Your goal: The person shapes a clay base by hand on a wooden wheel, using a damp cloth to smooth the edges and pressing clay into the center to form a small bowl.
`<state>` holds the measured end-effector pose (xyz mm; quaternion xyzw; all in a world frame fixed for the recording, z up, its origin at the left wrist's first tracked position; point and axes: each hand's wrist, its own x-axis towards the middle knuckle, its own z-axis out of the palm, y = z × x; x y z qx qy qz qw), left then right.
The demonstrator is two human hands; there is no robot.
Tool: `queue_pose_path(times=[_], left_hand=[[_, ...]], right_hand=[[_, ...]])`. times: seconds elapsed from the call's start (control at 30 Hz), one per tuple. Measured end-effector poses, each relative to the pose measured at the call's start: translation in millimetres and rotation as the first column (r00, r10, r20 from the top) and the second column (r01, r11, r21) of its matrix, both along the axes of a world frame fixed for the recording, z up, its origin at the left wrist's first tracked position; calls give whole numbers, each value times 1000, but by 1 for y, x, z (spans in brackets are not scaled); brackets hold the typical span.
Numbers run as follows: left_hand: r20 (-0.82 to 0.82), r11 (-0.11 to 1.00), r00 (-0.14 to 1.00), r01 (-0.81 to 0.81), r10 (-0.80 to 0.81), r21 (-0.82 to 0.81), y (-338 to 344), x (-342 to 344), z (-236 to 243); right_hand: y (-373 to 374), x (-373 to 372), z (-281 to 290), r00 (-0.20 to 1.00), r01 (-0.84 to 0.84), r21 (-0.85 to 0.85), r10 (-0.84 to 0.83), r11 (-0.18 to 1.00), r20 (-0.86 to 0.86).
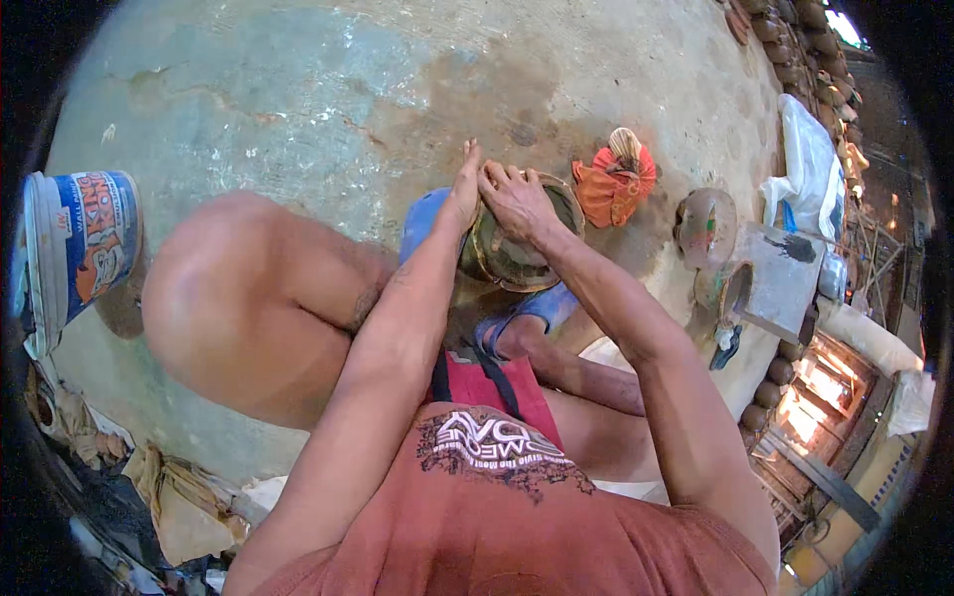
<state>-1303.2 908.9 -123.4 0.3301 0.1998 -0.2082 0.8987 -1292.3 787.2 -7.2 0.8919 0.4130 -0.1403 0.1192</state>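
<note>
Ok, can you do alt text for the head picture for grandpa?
A bare left hand and right hand are close together at the rim of a round container, seen from above. An orange cloth bundle lies to its right; a blue bucket is at far left.

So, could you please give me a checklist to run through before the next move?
1. Left hand beside the round vessel, fingers extended: ok.
2. Right hand at the vessel's upper-left part: ok.
3. Right hand's grip firm on the rim: cannot tell.
4. Vessel's inside fully in view: not ok, the right hand covers part.
5. Orange cloth outside the vessel: ok, just right of it.
</note>
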Motion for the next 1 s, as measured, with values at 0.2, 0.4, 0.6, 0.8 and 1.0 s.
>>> queue_pose_path(times=[0.2,0.4,0.6,0.8,1.0], left_hand=[[-25,998,999,-29,28,-53,-1,7,17],[61,986,998,-42,33,160,-16,13,32],[18,992,997,72,-74,102,-6,7,11],[119,972,982,120,-146,203,-7,8,18],[85,958,978,165,-189,234,-21,15,50]], right_hand=[[4,11,-2,994,104,-29,-103,994,23],[-13,20,-21,985,156,8,-155,988,-73],[-16,43,-6,962,58,106,-27,993,-270],[-19,51,-38,980,153,-9,-153,988,-128],[-36,62,-45,926,291,-101,-307,951,-220]])
